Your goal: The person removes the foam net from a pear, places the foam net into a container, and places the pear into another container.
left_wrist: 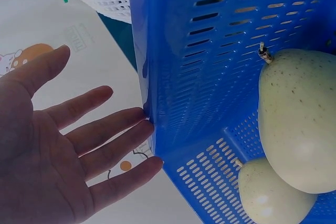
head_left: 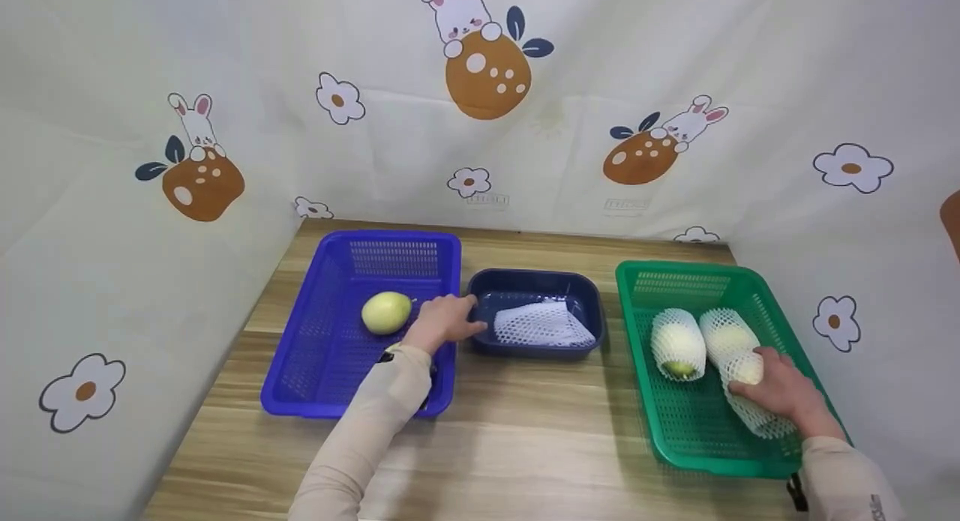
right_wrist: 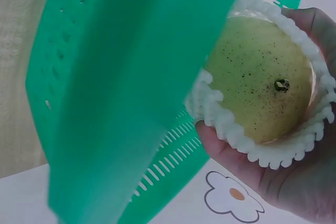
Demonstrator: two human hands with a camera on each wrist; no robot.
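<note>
My right hand (head_left: 780, 386) grips a pear in a white foam net (head_left: 748, 369) at the right side of the green basket (head_left: 652, 431). In the right wrist view the pear's (right_wrist: 252, 77) stem end shows inside the net's scalloped opening. Two more netted pears lie in that basket, one at the left (head_left: 679, 345) and one behind (head_left: 727, 333). My left hand (head_left: 446, 318) is over the right rim of the blue basket (head_left: 289, 363), fingers spread and holding nothing. Two bare pears lie in this basket, a nearer one (left_wrist: 299, 119) and another (left_wrist: 275, 192) in the left wrist view.
Between the baskets stands a small dark blue tub (head_left: 484, 347) with white foam netting (head_left: 540, 324) in it. All three containers stand on a wood-grain table (head_left: 525, 438). A patterned cloth (head_left: 570, 154) hangs behind and at both sides.
</note>
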